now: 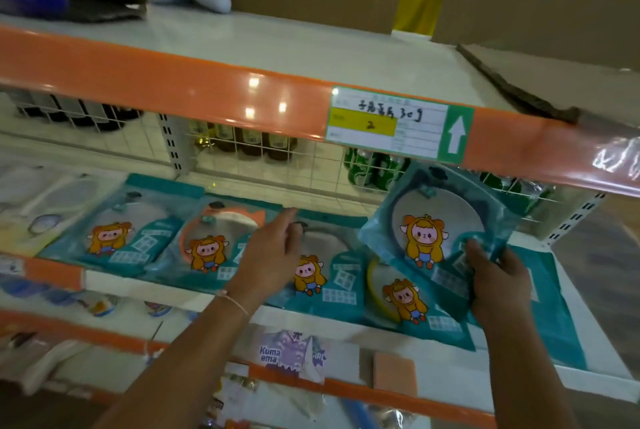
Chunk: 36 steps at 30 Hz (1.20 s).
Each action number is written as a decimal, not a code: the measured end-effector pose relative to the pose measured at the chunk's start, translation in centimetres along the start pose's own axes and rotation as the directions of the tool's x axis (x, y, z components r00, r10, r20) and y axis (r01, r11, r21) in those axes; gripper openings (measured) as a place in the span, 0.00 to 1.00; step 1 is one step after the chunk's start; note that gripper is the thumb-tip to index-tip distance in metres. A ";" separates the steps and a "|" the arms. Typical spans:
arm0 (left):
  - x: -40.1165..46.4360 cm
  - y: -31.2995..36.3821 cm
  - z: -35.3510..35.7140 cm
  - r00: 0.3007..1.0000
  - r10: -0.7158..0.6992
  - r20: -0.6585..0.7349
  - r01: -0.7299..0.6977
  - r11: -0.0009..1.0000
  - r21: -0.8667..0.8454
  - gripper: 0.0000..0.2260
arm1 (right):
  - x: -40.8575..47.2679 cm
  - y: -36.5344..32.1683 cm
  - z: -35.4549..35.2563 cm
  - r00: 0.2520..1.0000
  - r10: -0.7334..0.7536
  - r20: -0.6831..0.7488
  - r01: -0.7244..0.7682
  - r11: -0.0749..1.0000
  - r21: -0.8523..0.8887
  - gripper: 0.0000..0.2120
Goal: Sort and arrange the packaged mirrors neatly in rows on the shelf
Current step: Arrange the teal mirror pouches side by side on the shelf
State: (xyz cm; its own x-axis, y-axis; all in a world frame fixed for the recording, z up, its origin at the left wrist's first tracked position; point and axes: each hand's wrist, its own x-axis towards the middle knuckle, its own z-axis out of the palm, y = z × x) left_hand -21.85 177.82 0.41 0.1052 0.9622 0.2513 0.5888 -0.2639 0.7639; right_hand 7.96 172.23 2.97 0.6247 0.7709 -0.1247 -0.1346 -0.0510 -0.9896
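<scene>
- Right hand [498, 284]: pinching the lower right corner of a lifted mirror pack [438, 220], thumb on the front film, fingers behind; pack held tilted above the shelf [568, 378], clear of the row below.
- Left hand [273, 255]: fingers loosely extended over the middle pack [320, 267], gripping nothing; contact with the pack's top edge cannot be told.
- Row on shelf: leftmost pack [128, 234], orange-rimmed pack [211, 243], middle pack, yellow-rimmed pack [405, 293], lying flat and overlapping like tiles; further teal packs at far right, partly hidden.
- Step in hand, judged: placing the lifted pack into the row. Best done by lowering flat, cartoon side up, hang-hole end toward the wire back grille [277, 158], edges squared to neighbours; left hand best used to steady or nudge the middle pack and open a gap.
- Risk, judged: slick film sliding on film, shifting adjacent packs.
- Materials: glossy teal and clear plastic sleeves, crinkly, reflective; round rigid mirrors with coloured plastic rims; printed cartoon figure on each; smooth pale shelf board with orange front strip.
</scene>
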 end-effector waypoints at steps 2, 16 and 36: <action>0.0 -2.8 -1.7 0.998 0.061 0.022 -0.063 0.987 0.147 0.14 | -0.5 0.3 1.0 0.999 0.048 -0.026 -0.047 0.999 0.025 0.05; -1.7 -10.6 -1.9 0.948 0.223 0.225 -0.304 0.844 0.441 0.32 | -2.2 6.8 11.3 0.959 0.174 0.225 -0.048 0.879 -0.475 0.05; -3.5 -11.0 0.0 0.943 0.276 0.187 -0.334 0.777 0.534 0.27 | -3.3 8.9 13.5 0.974 -0.043 0.223 0.216 0.478 -0.852 0.18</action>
State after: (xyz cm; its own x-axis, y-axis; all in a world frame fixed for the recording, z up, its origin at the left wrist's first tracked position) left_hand -28.70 177.35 -8.87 0.4119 0.8467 0.3367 0.8504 -0.4899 0.1917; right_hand -5.69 177.76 -4.45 0.4429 0.8944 -0.0627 0.7255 -0.3986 -0.5610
